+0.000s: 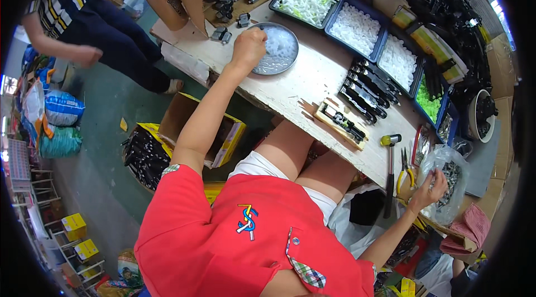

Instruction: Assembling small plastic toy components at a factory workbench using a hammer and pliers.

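Observation:
My left hand (pixel 249 49) is closed, fingers curled down at the left rim of a round grey metal dish (pixel 286 66). A whitish, grease-like paste (pixel 279 43) lies in the dish. Whatever those fingers hold is hidden. Far to the right, my right hand (pixel 433 189) rests at a clear plastic bag (pixel 441 158) of small metal parts (pixel 453 177). Its fingers are bent together, and anything between them is too small to make out. Between my hands, a wooden block fixture (pixel 357 141) bears a black mechanical part (pixel 341 121) near the table's front edge.
Blue trays hold white strips (pixel 310 0), white pieces (pixel 355 29) and green pieces (pixel 429 101). Several black parts (pixel 368 91) lie beside them. A hammer (pixel 389 177) and yellow-handled pliers (pixel 406 174) lie near the bag. A brown-filled jar (pixel 162 1) stands back left; another person (pixel 97 20) stands beyond.

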Demonstrator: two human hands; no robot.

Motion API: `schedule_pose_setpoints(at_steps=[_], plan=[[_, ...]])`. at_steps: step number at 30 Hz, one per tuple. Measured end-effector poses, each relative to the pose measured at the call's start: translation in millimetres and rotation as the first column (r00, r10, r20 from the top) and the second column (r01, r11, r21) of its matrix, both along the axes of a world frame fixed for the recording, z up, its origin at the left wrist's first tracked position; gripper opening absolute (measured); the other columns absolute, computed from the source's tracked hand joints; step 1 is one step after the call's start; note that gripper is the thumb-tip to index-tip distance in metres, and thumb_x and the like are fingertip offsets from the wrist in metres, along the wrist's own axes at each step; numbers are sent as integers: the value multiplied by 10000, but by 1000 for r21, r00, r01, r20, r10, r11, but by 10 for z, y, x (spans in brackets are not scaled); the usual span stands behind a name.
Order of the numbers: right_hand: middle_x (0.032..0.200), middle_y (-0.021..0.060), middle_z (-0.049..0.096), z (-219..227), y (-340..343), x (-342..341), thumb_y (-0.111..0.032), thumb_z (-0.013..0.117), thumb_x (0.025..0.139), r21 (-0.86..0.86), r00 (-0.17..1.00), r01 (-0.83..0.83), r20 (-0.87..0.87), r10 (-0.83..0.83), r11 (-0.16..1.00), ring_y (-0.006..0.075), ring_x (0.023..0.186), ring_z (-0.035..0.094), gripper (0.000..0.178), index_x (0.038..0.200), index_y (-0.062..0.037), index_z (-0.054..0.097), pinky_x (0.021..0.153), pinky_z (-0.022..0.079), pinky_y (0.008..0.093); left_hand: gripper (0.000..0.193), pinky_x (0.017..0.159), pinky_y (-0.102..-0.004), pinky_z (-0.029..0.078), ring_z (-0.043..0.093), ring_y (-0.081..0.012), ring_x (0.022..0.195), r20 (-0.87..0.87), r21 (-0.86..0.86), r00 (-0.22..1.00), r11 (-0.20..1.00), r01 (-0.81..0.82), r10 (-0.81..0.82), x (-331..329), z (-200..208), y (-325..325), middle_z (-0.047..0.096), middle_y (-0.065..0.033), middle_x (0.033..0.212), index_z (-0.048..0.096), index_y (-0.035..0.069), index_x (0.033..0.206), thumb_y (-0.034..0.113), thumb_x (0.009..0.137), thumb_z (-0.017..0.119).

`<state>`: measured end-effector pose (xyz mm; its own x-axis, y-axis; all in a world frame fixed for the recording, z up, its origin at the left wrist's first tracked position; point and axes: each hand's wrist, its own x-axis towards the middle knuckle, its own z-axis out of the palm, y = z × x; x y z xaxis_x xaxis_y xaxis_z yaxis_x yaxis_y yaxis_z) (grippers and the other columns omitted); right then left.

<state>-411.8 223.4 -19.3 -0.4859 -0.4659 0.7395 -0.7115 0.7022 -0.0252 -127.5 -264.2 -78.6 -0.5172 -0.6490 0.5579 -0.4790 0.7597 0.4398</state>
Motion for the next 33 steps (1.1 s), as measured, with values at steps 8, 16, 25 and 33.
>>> schedule_pose_setpoints(at_steps=[8, 16, 25, 33], plan=[[937, 89, 577, 4, -572, 457, 17, 621, 772, -253, 895, -255, 304, 327, 933, 196, 883, 532, 188, 958, -13, 613, 788, 415, 297, 80, 456, -239, 407, 534, -104, 516, -364, 623, 928, 760, 183, 75, 117, 323, 134, 597, -47, 612, 651, 2, 779, 10, 700, 637], [819, 45, 571, 149, -1649, 1258, -20, 687, 669, -315, 640, -634, 297, 708, 706, 213, 776, 514, 197, 845, -87, 627, 723, 345, 330, 76, 424, -181, 394, 524, -67, 504, -639, 752, 762, 288, 593, 101, 58, 601, 922, 590, -23, 635, 643, 1, 809, 19, 739, 665], [813, 21, 571, 113, -1839, 1407, -5, 684, 645, -347, 598, -667, 278, 751, 659, 205, 758, 497, 227, 848, -89, 629, 716, 326, 336, 85, 427, -188, 399, 527, -75, 511, -678, 735, 731, 88, 672, 73, -51, 677, 1233, 606, -46, 680, 636, -9, 835, 0, 752, 649], [809, 7, 572, 128, -1838, 1380, -22, 681, 649, -285, 603, -701, 253, 756, 654, 196, 764, 497, 207, 836, -95, 629, 732, 321, 338, 85, 396, -178, 393, 529, -73, 475, -648, 748, 756, -109, 655, 92, -207, 592, 1420, 606, -56, 677, 628, -7, 836, 3, 752, 641]])
